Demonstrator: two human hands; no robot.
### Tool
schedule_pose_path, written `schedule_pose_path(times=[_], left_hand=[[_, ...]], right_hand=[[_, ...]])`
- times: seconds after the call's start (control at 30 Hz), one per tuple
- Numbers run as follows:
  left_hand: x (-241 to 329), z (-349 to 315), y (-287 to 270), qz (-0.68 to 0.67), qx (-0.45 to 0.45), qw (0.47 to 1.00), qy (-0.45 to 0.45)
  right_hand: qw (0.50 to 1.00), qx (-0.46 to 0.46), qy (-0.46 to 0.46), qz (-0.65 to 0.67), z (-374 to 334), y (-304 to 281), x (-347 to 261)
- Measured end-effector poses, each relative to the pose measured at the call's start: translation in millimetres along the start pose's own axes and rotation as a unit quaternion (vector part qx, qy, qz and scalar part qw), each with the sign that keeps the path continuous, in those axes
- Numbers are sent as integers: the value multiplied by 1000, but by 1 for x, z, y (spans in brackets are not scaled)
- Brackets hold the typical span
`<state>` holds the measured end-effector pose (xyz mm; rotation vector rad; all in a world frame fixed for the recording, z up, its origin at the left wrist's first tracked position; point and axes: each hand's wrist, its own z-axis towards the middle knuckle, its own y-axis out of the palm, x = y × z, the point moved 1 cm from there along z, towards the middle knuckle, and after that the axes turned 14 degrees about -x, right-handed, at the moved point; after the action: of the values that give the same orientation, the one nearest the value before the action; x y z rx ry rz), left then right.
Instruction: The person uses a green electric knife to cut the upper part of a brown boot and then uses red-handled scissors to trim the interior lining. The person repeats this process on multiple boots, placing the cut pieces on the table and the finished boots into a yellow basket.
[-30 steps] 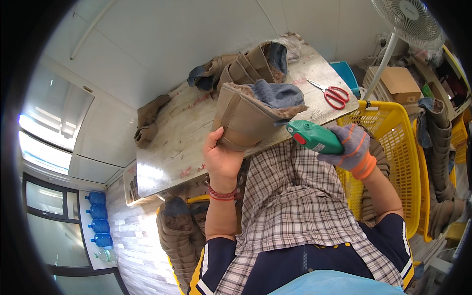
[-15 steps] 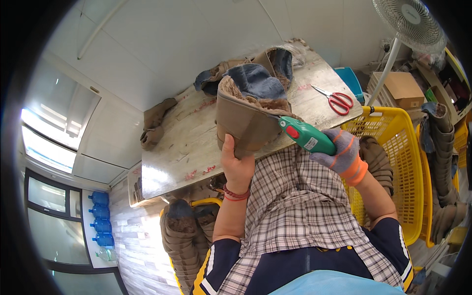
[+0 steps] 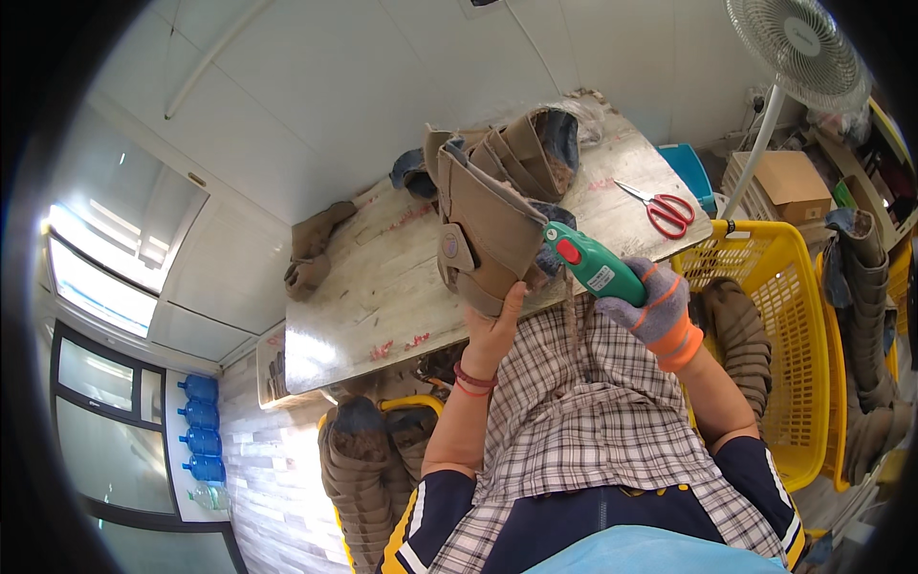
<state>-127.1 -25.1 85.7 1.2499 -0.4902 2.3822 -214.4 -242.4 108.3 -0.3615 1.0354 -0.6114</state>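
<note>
My bare left hand (image 3: 492, 330) grips a brown boot upper (image 3: 492, 234) from below and holds it up over the table (image 3: 382, 316). The upper has a rounded tab with a button, and its lining edge shows fuzzy. My right hand (image 3: 655, 306), in a grey and orange glove, is closed around a green handheld electric cutter (image 3: 598, 268) with a red button. The cutter's front end meets the upper's right edge; its blade is hidden there. A narrow brown strip (image 3: 571, 311) hangs beneath that edge.
More boot uppers (image 3: 531, 153) lie behind, and another brown piece (image 3: 316, 249) rests at the table's left. Red-handled scissors (image 3: 669, 212) lie at right. A yellow basket (image 3: 789, 354) with stacked brown pieces stands beside the table, near a white fan (image 3: 803, 43).
My left hand has turned the boot upper, so the tabbed outer side now faces me and less lining shows. The cutter stays at its right edge, and the narrow strip now hangs down.
</note>
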Motion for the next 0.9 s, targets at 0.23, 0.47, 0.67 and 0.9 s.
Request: schedule_pose_path(times=[0.23, 0.47, 0.67, 0.9], left_hand=[[0, 6, -2, 460, -39, 882, 91], [-6, 4, 9, 550, -111, 818, 125], [-18, -10, 16, 538, -173, 818, 106], [-21, -10, -62, 442, 27, 893, 83]], right_hand=[[993, -12, 86, 84, -1, 1, -3], [968, 7, 171, 186, -1, 1, -4], [951, 61, 180, 245, 6, 0, 13], [941, 84, 223, 240, -8, -26, 51]])
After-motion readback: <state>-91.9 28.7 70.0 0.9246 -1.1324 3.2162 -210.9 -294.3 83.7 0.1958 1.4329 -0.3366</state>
